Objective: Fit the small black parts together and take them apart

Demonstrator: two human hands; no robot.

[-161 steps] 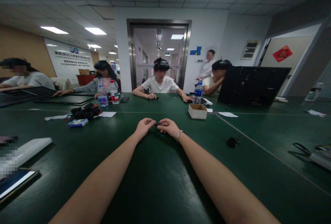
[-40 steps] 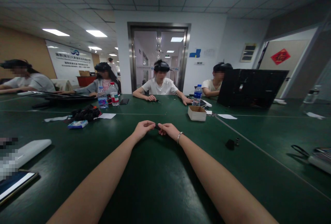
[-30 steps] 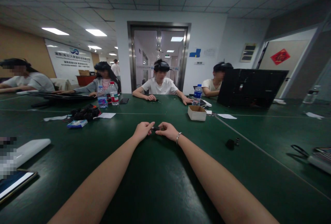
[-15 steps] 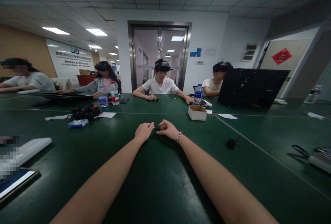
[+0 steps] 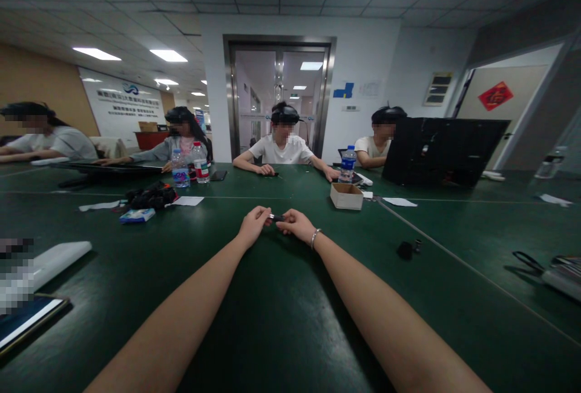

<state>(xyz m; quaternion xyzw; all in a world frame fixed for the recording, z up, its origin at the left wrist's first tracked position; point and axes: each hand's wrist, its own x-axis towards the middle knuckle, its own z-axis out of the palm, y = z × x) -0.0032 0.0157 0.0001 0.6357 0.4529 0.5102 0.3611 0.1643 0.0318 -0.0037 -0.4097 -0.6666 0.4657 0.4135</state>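
Observation:
Over the green table (image 5: 281, 296), my two hands hold a small black stick-like thing with a silvery end (image 5: 276, 218) between them. My left hand (image 5: 253, 227) pinches its silvery left end between thumb and fingers. Closed on the black right end is my right hand (image 5: 298, 226), with a silver bracelet (image 5: 316, 238) at the wrist. The thing lies nearly level and slants slightly down to the right. Fingers cover both ends, so its exact kind is unclear.
An open cardboard box (image 5: 346, 197) stands ahead to the right. Small dark items (image 5: 406, 250) lie right of my hands. A phone (image 5: 31, 320) is at near left. Bottles (image 5: 180, 169), a black bundle (image 5: 152, 195) and a monitor (image 5: 445, 151) stand farther off. Several people sit opposite.
My hands have risen slightly with the small black thing. It now tilts down to the right, and more of its silvery end shows.

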